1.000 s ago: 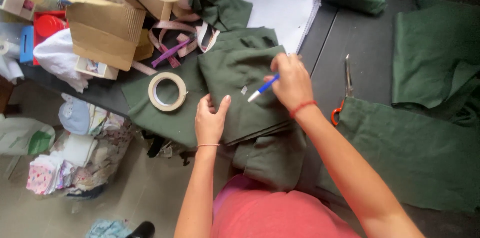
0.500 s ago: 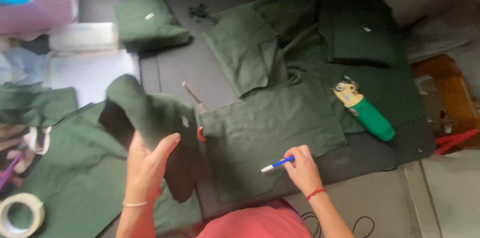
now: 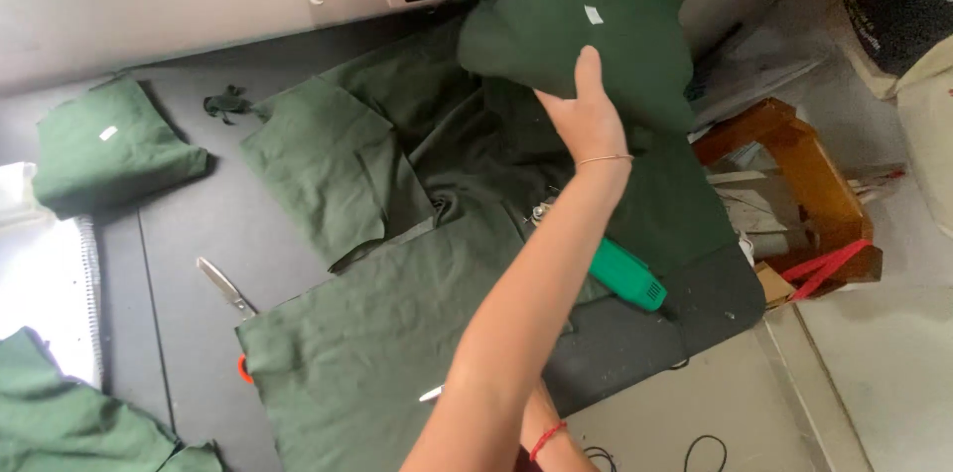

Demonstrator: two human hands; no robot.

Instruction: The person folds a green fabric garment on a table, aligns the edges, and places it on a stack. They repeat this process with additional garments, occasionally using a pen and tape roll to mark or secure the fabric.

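One left hand [image 3: 588, 115] grips a folded green cloth [image 3: 586, 20] (right hand [image 3: 541, 422] hidden, grip unclear).

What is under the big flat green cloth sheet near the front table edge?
The scissors run under the green cloth sheet: one blade shows above its edge, an orange handle bit below. The rest is covered. Elsewhere the dark table shows around it; beneath cannot be seen.
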